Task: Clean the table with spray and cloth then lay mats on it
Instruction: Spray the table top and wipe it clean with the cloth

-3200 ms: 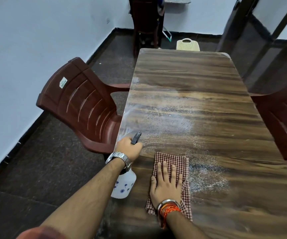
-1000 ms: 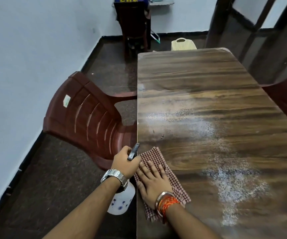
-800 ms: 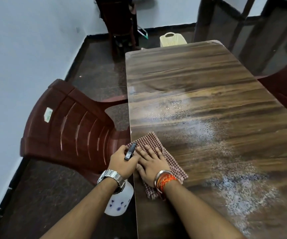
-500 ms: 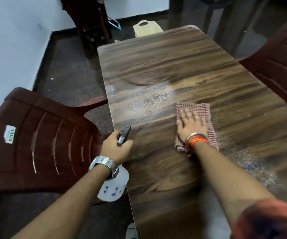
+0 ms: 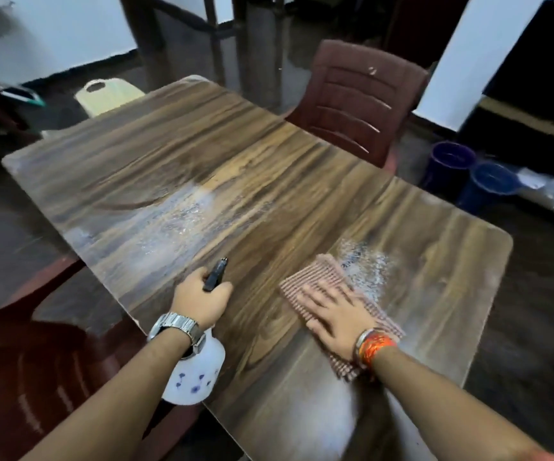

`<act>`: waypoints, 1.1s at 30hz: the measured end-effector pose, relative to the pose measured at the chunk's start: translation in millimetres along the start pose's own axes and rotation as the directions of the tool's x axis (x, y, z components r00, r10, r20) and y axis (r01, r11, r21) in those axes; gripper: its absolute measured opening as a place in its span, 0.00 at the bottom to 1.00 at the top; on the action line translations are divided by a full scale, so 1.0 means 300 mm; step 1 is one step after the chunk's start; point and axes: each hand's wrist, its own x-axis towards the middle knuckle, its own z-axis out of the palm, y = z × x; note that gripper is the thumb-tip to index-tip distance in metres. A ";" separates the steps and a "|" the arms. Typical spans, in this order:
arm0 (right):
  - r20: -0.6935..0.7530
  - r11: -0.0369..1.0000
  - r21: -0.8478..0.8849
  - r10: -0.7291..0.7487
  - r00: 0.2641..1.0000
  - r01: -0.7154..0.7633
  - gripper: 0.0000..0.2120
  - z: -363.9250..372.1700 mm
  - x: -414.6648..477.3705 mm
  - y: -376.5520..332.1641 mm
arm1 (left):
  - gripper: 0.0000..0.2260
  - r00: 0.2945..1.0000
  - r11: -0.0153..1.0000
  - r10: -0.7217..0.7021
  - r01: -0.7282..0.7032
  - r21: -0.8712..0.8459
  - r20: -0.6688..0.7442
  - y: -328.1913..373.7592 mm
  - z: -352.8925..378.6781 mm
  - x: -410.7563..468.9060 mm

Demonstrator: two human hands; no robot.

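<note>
Change, cloth: 0.5 s ago the cloth (image 5: 315,274) lay near the middle of the desk (image 5: 269,168); it now lies nearer the right side, its far edge touching the right-hand spray patch (image 5: 365,264).
Change, view: the camera has swung right; a far chair (image 5: 355,101) and two blue buckets (image 5: 451,161) on the floor are now visible.
Change, spray bottle: unchanged grip; it remains at the desk's left edge.
Right hand (image 5: 335,314): palm down on the cloth, fingers straight and spread, pointing forward and left. It presses the cloth flat on the desk. Orange bands (image 5: 373,347) circle the wrist.
Left hand (image 5: 202,299): fingers curled round the neck of the spray bottle (image 5: 195,377), clamped on it. The dark nozzle points forward over the desk; the white body hangs below the wrist at the desk edge. A metal watch (image 5: 177,326) sits on the wrist.
Remaining spray: a second wet patch (image 5: 175,217) lies ahead of the left hand, well apart from the cloth.
Image quality: cloth and right hand are motion-blurred.
</note>
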 end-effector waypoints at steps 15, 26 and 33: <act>0.058 0.994 0.027 -0.109 0.992 0.108 0.25 0.046 -0.168 -0.221 | 0.07 0.990 0.989 0.127 -0.131 0.068 0.063 0.076 0.109 -0.106; 0.027 0.883 0.065 0.464 0.885 -0.465 0.29 -0.046 0.086 0.162 | 0.11 0.996 0.997 0.066 -0.062 -0.055 0.066 0.025 0.049 -0.023; 0.049 0.603 0.189 0.782 0.621 -0.775 0.27 -0.062 0.348 0.169 | 0.12 0.999 0.993 0.006 -0.001 -0.115 0.038 -0.025 -0.094 0.185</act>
